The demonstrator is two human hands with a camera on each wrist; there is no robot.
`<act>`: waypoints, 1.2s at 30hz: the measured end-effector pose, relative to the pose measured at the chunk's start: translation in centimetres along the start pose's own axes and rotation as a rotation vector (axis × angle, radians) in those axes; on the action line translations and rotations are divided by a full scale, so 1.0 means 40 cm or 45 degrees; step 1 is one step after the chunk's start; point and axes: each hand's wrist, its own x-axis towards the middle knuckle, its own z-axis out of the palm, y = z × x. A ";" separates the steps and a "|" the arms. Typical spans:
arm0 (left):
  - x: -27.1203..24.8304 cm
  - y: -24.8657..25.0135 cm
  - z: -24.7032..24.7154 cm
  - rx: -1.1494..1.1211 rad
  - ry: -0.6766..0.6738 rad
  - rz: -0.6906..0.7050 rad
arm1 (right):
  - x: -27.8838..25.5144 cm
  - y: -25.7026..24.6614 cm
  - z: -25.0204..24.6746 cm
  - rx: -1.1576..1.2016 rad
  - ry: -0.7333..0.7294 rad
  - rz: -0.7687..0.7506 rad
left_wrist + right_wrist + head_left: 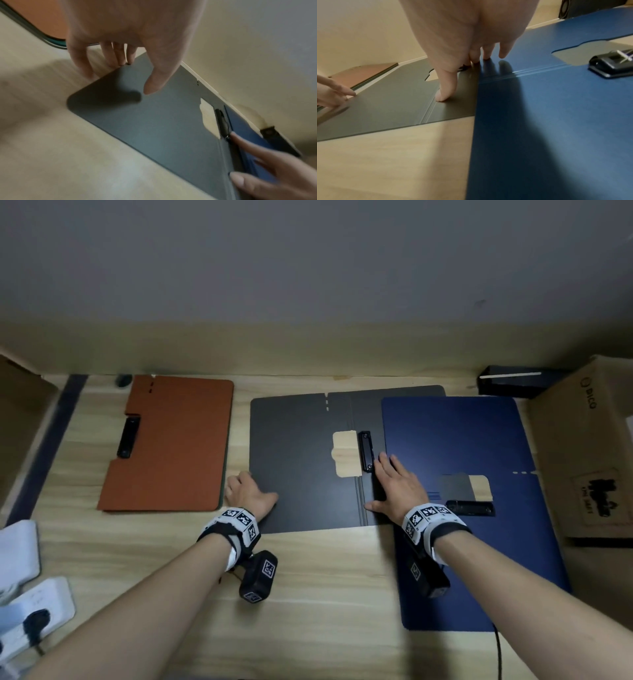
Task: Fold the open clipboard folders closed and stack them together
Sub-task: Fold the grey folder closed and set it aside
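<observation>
A dark grey clipboard folder (298, 467) lies open and flat mid-table, its black clip (365, 451) beside the spine. An open blue folder (462, 440) lies to the right and overlaps the grey one's right half. At the left lies a closed orange folder (171, 446). My left hand (239, 481) is at the grey cover's left edge. Its fingertips (123, 62) touch that edge and the thumb hovers above the cover (154, 121). My right hand (380, 481) lies flat with spread fingers. Its thumb (441, 96) presses the grey folder (393, 105) by the spine, and its fingers reach the blue edge (539, 108).
A cardboard box (589, 446) stands at the right edge, with a black box (513, 385) behind it against the wall. At the front left are a white power strip (34, 611) and a white cloth (17, 553). A black cable (498, 652) runs off the front right.
</observation>
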 end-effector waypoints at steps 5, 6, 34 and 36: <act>0.023 0.005 -0.062 -0.230 -0.248 -0.136 | 0.008 0.000 -0.011 -0.024 -0.045 0.018; 0.028 -0.005 -0.074 -0.347 -0.300 -0.154 | 0.009 -0.002 -0.012 -0.014 -0.054 0.028; -0.051 -0.046 -0.543 0.037 0.134 0.404 | 0.023 -0.179 -0.010 -0.132 -0.155 -0.198; -0.078 -0.019 -0.552 0.078 0.109 0.484 | 0.025 -0.228 0.016 -0.058 -0.180 -0.263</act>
